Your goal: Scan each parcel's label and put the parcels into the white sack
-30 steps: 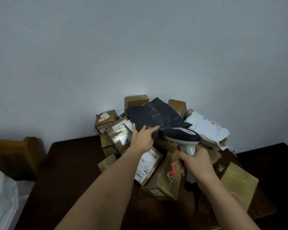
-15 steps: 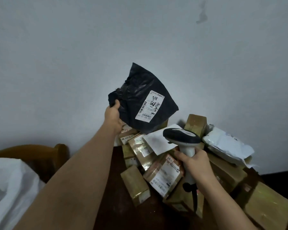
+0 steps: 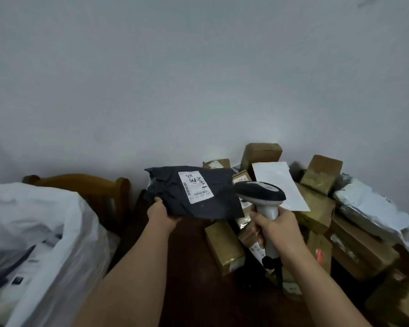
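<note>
My left hand [image 3: 161, 214] grips the near left corner of a black plastic mailer [image 3: 213, 197], held nearly flat above the table with its white label [image 3: 195, 187] facing up. My right hand [image 3: 278, 228] holds the grip of a handheld scanner [image 3: 261, 193], whose dark head sits just right of the label. The white sack [image 3: 43, 234] stands open at the lower left, with parcels showing inside it.
A heap of brown cardboard boxes [image 3: 316, 208], a white envelope [image 3: 278, 185] and a grey-white mailer [image 3: 371, 206] covers the right of the dark wooden table [image 3: 194, 279]. A wooden chair back [image 3: 85, 187] stands behind the sack. A plain wall lies behind.
My left hand has lifted the black mailer off the heap, turned its label into view, then lowered it flat and leftward beside the scanner. The view has swung left, showing more of the sack.
</note>
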